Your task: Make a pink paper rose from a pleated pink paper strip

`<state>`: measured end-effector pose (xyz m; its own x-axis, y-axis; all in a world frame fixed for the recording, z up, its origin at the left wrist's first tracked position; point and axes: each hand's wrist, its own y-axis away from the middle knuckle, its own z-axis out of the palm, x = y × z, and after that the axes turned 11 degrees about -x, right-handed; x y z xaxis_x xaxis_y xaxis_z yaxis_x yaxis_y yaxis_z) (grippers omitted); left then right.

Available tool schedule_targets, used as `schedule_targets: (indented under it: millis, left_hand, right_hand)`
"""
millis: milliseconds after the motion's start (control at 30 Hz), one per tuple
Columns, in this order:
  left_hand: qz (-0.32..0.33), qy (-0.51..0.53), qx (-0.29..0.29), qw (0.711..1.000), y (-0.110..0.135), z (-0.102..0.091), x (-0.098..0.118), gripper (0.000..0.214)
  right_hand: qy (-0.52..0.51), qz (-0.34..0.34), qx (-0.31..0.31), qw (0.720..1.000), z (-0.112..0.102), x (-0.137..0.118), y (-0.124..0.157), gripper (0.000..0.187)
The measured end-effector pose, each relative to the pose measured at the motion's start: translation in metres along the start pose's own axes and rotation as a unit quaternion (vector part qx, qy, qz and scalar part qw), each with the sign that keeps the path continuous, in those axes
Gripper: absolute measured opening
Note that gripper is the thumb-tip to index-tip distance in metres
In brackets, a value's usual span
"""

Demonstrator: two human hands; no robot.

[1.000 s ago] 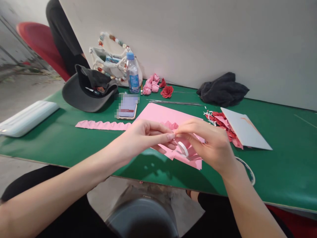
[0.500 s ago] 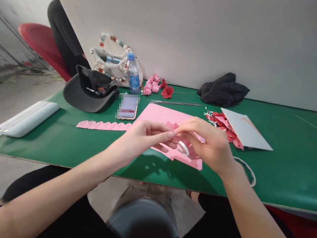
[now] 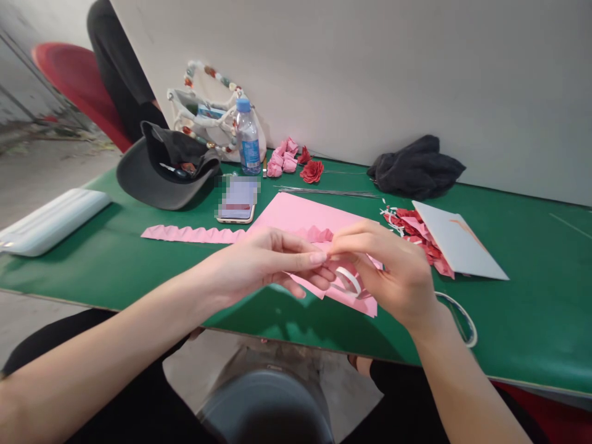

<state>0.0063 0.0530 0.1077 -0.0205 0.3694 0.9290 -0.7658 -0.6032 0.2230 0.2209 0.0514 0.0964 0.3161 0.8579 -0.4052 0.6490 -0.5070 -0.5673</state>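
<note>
My left hand and my right hand meet fingertip to fingertip just above the table's near edge, both in a pinch. A small white tape roll hangs under my right fingers, held by that hand. What my left thumb and forefinger pinch at the meeting point is too small to make out. Under the hands lies a pink paper sheet with a pleated pink piece on it. A long zigzag-folded pink strip stretches away to the left on the green table.
At the back are a phone, a black cap, a water bottle, a beaded bag, pink and red paper roses, thin wires and black cloth. A white card lies on red scraps. Another person sits far left.
Both hands have sunk slightly toward the table while staying pinched together. The tape roll has tipped a little flatter under my right fingers.
</note>
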Motion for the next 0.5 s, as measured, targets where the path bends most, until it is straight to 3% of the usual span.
schedule_targets:
  millis: [400, 500]
  left_hand:
    - [-0.017, -0.011, -0.003, 1.000, -0.0007, 0.0018, 0.0028, 0.015]
    - [0.001, -0.047, 0.009, 0.999, 0.0002, 0.0051, 0.0044, 0.016]
  right_hand:
    - [-0.017, 0.005, -0.009, 1.000, -0.0011, -0.0029, 0.0003, 0.020]
    - [-0.044, 0.047, -0.004, 0.998, -0.0022, -0.0063, -0.0018, 0.019]
